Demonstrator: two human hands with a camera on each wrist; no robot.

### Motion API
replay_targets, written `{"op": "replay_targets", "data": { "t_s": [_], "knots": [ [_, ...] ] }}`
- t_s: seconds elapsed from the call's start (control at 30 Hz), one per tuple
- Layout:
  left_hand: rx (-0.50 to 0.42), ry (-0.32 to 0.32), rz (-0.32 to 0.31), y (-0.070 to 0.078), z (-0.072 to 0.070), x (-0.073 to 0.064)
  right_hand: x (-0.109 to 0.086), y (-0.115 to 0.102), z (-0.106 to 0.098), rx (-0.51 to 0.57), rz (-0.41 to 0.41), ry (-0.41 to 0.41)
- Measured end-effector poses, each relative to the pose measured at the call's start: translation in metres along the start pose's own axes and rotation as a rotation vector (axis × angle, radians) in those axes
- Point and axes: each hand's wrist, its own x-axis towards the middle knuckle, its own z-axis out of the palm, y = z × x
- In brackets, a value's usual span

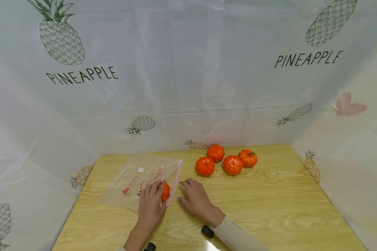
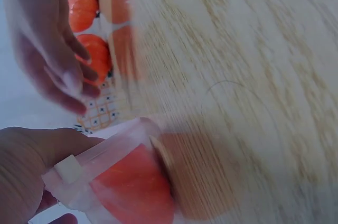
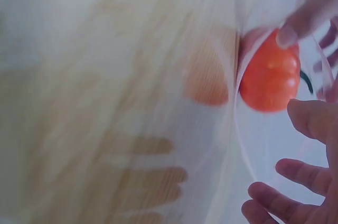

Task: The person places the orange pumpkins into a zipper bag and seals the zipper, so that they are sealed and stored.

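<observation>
A clear zip bag [image 1: 135,179] with a pink zip edge and printed pictures lies flat on the left of the table. Just inside its mouth sits a small orange pumpkin [image 3: 270,73], seen through the plastic in the left wrist view. My left hand [image 1: 151,204] pinches the bag's edge beside the white slider [image 2: 69,169]. To the right of the mouth is my right hand [image 1: 197,199], its fingers spread and slightly bent with nothing in them. In the right wrist view its thumb is close to the pumpkin; whether they touch I cannot tell.
Several more small orange pumpkins [image 1: 233,165] stand together at the back of the wooden table [image 1: 270,209]. A pale sheet [image 1: 188,69] printed with pineapples hangs behind the table and along its sides.
</observation>
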Motion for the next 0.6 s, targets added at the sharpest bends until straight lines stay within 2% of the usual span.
{"op": "replay_targets", "data": {
  "t_s": [0.17, 0.37, 0.6],
  "knots": [
    [-0.011, 0.004, -0.006, -0.001, 0.001, -0.001, -0.011, 0.016, -0.012, 0.026, 0.032, 0.024],
    [-0.024, 0.011, 0.001, -0.002, 0.001, -0.001, -0.025, 0.035, -0.028, 0.100, 0.111, 0.065],
    [-0.024, 0.004, -0.002, -0.003, 0.001, -0.001, -0.036, 0.062, -0.048, 0.088, 0.175, 0.158]
  ]
}}
